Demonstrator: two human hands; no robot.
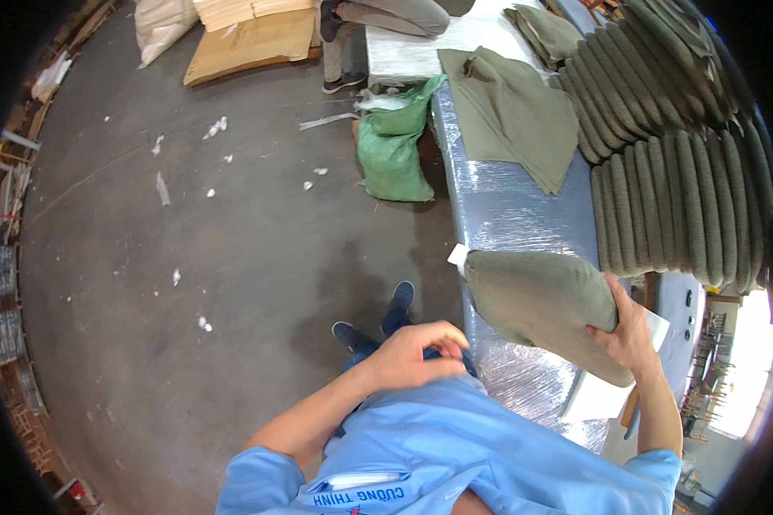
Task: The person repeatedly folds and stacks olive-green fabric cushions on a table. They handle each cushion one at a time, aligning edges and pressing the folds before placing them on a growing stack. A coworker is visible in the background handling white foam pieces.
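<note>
A grey-green cushion (537, 296) stands tilted over the plastic-wrapped table on my right. My right hand (629, 330) grips its right end, thumb on the near face and fingers round the far edge. From the cushion's left corner sticks out a small white piece (458, 257). My left hand (421, 354) hovers in front of my waist, apart from the cushion; its fingers are loosely bent, slightly blurred, with nothing visible in them. A white slab (594, 402), like foam, lies on the table below my right hand, partly hidden by the cushion.
Stacked grey-green cushions (683, 206) line the table's right side. Loose olive fabric (515, 112) lies on the wrapped table (524, 219). A green sack (395, 154) stands by the table's left edge. Another person's leg (395, 15) and cardboard (249, 47) are at the back. White scraps dot the floor.
</note>
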